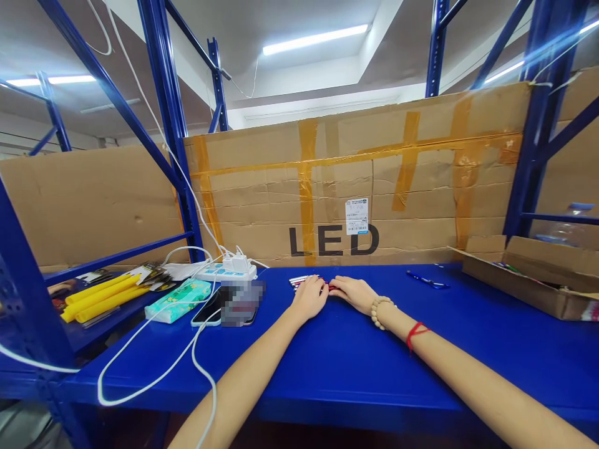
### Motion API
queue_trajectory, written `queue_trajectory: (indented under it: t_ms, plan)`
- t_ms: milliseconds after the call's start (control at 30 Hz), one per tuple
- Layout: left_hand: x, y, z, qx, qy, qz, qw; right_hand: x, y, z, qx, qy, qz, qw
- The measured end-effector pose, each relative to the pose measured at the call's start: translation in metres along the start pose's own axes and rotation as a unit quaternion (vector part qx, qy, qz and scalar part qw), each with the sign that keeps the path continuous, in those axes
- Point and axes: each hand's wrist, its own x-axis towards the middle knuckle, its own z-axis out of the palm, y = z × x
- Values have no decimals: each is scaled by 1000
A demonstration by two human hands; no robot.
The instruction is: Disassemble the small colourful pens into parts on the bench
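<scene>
- The slim sticks point(296, 282), pen-like with pale and red parts, lie on the blue shelf point(337, 365) near its back, under and beside the fingers.
- The left hand point(311, 295) rests over the sticks, palm down; their pale ends show past its outer side, and its fingers hide the rest. The fingers lie close together, but I cannot tell whether they grip.
- The right hand point(354, 294) reaches in from the other side, its fingertips at the red part between the hands, just beside the left fingers. Whether they pinch it or only touch it, I cannot tell.
- A bead bracelet point(377, 312) circles the right wrist.
- A blue pen point(427, 280) lies well apart, to the right.
- A tissue pack point(178, 300) and a phone point(206, 316) lie left of the left hand.
</scene>
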Motion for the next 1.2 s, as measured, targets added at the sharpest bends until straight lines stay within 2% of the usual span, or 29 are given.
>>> queue_trajectory:
  t_ms: [300, 900, 1200]
  plan:
    - [0, -2, 2, 13, -17, 20, 1000, -2, -2, -1, 44, -3, 17, 999]
    - [1, -3, 4, -2, -31, 21, 999, 0, 3, 3, 36, -22, 9, 999]
    - [0, 0, 0, -8, -34, 15, 999, -1, -1, -1, 58, -21, 19, 998]
